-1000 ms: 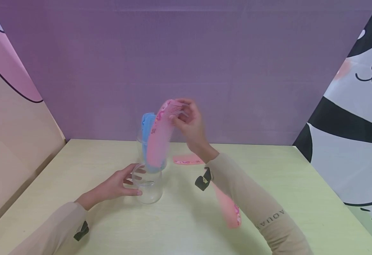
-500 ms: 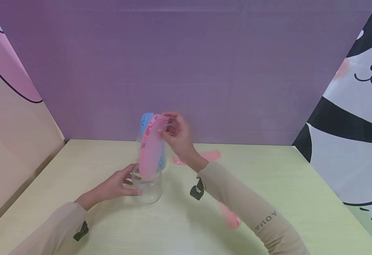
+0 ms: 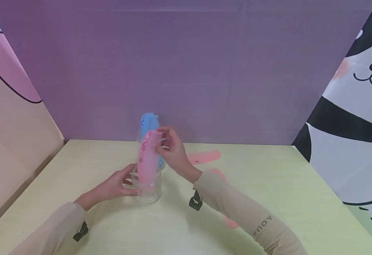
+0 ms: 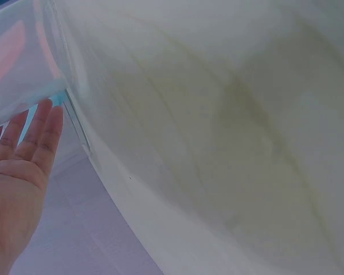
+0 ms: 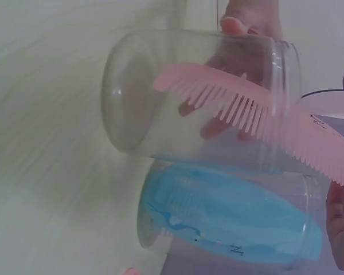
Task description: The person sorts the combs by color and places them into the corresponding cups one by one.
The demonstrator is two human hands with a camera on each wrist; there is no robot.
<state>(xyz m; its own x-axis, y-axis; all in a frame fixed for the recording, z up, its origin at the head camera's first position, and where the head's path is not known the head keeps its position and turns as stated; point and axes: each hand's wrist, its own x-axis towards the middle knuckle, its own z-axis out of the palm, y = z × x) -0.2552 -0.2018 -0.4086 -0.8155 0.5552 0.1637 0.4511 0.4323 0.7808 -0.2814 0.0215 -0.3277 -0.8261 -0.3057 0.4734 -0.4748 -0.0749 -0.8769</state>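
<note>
A pink comb (image 3: 148, 156) is pinched near its top end by my right hand (image 3: 176, 157). Its lower part reaches down through the mouth of a clear jar (image 3: 152, 195), as the right wrist view also shows. My left hand (image 3: 117, 186) holds that jar from the left, thumb at the front and fingers behind; in the left wrist view the fingers (image 4: 37, 134) lie against its wall. Right behind stands a second clear jar (image 5: 144, 226) with blue combs (image 3: 149, 122) upright in it; how many is hard to tell.
One pink comb (image 3: 206, 156) lies on the table (image 3: 268, 184) behind the right wrist. Another pink comb (image 3: 230, 223) is partly covered by the right sleeve (image 3: 243, 209). A purple backdrop (image 3: 237, 71) rises at the table's far edge, with printed panels at both sides.
My right hand has come down and leftward with the pink comb, whose lower end has gone from above the front jar to inside it. The left hand and the jar stay put.
</note>
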